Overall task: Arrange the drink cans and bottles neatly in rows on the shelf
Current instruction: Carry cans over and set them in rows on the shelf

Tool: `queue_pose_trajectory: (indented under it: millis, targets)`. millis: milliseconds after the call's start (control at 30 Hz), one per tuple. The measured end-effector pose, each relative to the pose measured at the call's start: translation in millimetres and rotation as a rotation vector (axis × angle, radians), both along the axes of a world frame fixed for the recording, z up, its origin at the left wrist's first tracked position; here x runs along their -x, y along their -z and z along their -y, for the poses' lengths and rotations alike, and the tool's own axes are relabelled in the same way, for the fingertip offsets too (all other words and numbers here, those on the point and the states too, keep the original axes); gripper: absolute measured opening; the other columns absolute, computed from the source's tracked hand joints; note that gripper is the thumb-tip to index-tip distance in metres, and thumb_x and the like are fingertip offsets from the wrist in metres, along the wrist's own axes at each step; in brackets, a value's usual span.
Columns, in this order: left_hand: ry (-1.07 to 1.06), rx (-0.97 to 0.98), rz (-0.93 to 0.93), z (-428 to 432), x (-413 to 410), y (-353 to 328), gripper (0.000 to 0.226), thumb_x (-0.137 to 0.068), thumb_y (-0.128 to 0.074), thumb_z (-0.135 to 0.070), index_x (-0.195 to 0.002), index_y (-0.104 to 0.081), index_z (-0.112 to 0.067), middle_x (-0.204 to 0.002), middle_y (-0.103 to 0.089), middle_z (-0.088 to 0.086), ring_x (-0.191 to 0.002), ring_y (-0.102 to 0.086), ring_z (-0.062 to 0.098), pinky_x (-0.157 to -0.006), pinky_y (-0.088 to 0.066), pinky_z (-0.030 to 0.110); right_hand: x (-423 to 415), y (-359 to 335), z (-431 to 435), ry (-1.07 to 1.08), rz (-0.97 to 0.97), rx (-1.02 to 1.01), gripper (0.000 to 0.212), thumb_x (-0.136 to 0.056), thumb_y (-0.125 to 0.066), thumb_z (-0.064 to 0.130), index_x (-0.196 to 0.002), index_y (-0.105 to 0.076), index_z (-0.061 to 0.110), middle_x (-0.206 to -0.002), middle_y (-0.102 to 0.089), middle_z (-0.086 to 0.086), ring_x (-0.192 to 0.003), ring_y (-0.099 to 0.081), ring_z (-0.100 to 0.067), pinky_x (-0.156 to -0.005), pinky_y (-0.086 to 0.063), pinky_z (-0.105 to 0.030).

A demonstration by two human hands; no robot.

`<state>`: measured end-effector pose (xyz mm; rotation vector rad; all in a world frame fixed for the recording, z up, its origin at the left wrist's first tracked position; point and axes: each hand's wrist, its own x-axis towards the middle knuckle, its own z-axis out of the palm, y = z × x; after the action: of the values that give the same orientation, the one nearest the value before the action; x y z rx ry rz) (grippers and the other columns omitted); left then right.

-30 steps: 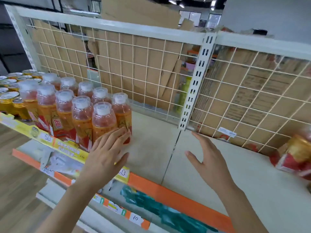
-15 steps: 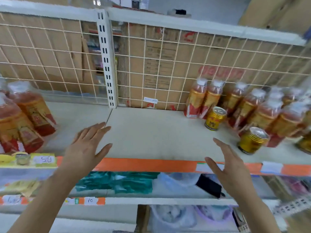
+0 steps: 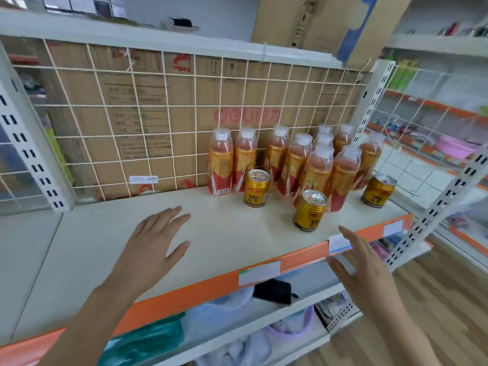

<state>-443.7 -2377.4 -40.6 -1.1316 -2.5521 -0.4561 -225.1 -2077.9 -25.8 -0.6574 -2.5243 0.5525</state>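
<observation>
Several orange-and-red drink bottles (image 3: 315,170) with white caps stand in a loose cluster at the back right of the beige shelf (image 3: 216,233). Three gold cans stand among them: one (image 3: 256,188) in front of the left bottles, one (image 3: 309,211) nearer the front edge, one (image 3: 378,191) at the far right. My left hand (image 3: 155,249) hovers flat over the bare middle of the shelf, fingers spread, holding nothing. My right hand (image 3: 361,260) is open at the orange front edge, just below the nearest can, touching no can or bottle.
A white wire grid (image 3: 148,128) backs the shelf, with cardboard boxes behind it. Perforated uprights (image 3: 31,165) stand at the left and right (image 3: 446,196). The lower shelf holds bagged goods and a black item (image 3: 273,291). Wooden floor lies to the right.
The view has swung right, away from the tidy bottle rows at the left toward the scattered cluster. Both hands moved right with it, still open and holding nothing.
</observation>
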Motion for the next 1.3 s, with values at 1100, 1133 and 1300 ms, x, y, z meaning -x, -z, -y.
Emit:
queue_pose_trajectory:
  millis: [1100, 1133, 1300]
  targets:
    - [-0.020, -0.685, 0.795, -249, 93, 54, 0.093, -0.062, -0.086, -0.014, -0.138, -0.033, -0.012, -0.125, -0.049, -0.002, -0.115, -0.048, 0.016, -0.094, -0.040, 0.027, 136, 39, -90, 0.048, -0.089, 0.533, 0.066, -0.065, -0.082, 0.026, -0.113, -0.037, 0.027, -0.098, -0.055, 0.023, -0.090, -0.056, -0.005, -0.075, -0.046, -0.022]
    - [-0.026, -0.677, 0.807, -247, 92, 55, 0.095, -0.061, -0.086, -0.015, -0.139, -0.032, -0.014, -0.127, -0.050, -0.001, -0.117, -0.049, 0.018, -0.097, -0.041, 0.031, 135, 40, -92, 0.029, -0.079, 0.537, 0.065, -0.064, -0.082, 0.028, -0.112, -0.039, 0.032, -0.100, -0.057, 0.020, -0.092, -0.057, -0.006, -0.076, -0.046, -0.023]
    - [-0.081, -0.644, 0.832, -229, 73, 52, 0.091, -0.063, -0.084, -0.017, -0.138, -0.033, -0.019, -0.126, -0.052, -0.003, -0.117, -0.049, 0.017, -0.098, -0.041, 0.032, 130, 42, -103, -0.090, -0.060, 0.557, 0.056, -0.059, -0.080, 0.037, -0.097, -0.039, 0.045, -0.099, -0.057, 0.024, -0.092, -0.057, 0.001, -0.073, -0.045, -0.016]
